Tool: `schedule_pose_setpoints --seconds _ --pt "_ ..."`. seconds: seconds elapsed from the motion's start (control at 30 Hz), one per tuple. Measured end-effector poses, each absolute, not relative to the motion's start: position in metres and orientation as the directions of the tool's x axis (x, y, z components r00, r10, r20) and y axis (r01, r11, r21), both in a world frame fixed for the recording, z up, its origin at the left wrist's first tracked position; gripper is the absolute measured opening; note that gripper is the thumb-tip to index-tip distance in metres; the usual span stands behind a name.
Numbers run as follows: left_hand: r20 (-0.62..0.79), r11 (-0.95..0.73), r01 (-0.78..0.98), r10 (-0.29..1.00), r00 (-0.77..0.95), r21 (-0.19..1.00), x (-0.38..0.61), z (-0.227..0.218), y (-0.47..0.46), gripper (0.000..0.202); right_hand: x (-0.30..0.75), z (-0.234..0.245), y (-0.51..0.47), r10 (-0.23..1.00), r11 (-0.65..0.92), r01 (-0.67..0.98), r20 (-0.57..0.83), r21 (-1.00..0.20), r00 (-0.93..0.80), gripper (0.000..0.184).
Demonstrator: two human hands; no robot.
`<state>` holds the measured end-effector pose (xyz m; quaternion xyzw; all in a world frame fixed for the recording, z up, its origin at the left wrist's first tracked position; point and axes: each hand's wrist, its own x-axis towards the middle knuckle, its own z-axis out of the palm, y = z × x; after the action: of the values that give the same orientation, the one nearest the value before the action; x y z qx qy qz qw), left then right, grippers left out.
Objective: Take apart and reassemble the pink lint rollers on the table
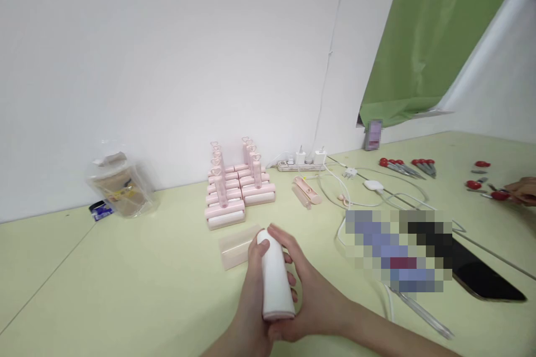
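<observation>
A white lint roller roll (277, 281) with a pinkish lower rim is held between both my hands, tilted with its near end low. My left hand (251, 290) closes along its left side, the thumb lying on the front near the top. Wrapped around the right side is my right hand (312, 290), with fingertips behind the roll and one finger at its top. Just beyond my hands lies a translucent pink cover (234, 246). Farther back stand pink lint rollers (226, 217) in two rows, with heart-topped handles upright.
Left is a clear plastic bag (125, 189) beside a blue packet (101, 211). A power strip (301, 165), cables, a pink roller part (307, 191) and a black phone (481, 273) lie to the right. Another person's hand (523, 191) is by red-topped items (473, 184) at far right.
</observation>
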<state>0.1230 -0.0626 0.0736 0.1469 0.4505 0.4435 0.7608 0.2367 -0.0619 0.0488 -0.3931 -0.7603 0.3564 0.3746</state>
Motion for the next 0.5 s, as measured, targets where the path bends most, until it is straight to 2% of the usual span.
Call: schedule_pose_setpoints --seconds 0.1,0.23,0.3,0.43,0.47,0.5 --pt "-0.508 0.529 -0.492 0.840 0.190 0.691 0.121 0.077 -0.065 0.040 0.234 0.051 -0.065 0.866 0.359 0.229 0.232 -0.905 -0.442 0.110" --pt "-0.428 0.489 -0.544 0.870 0.246 0.682 0.119 0.076 -0.065 0.035 0.228 0.047 -0.068 0.857 0.360 0.140 0.268 -0.922 -0.440 0.093" --pt "-0.468 0.524 -0.524 0.848 0.249 0.672 0.118 0.076 -0.064 0.035 0.228 0.044 -0.069 0.846 0.418 0.184 0.308 -0.889 -0.435 0.096" --pt "-0.530 0.550 -0.475 0.826 0.190 0.687 0.115 0.074 -0.061 0.040 0.246 0.062 -0.060 0.827 0.470 0.392 0.240 -0.790 -0.509 0.126" --pt "-0.516 0.546 -0.485 0.831 0.209 0.683 0.112 0.072 -0.061 0.037 0.256 0.072 -0.052 0.827 0.470 0.452 0.199 -0.759 -0.526 0.125" --pt "-0.491 0.542 -0.497 0.837 0.243 0.678 0.107 0.069 -0.062 0.034 0.267 0.083 -0.042 0.851 0.469 0.512 0.213 -0.719 -0.480 0.111"
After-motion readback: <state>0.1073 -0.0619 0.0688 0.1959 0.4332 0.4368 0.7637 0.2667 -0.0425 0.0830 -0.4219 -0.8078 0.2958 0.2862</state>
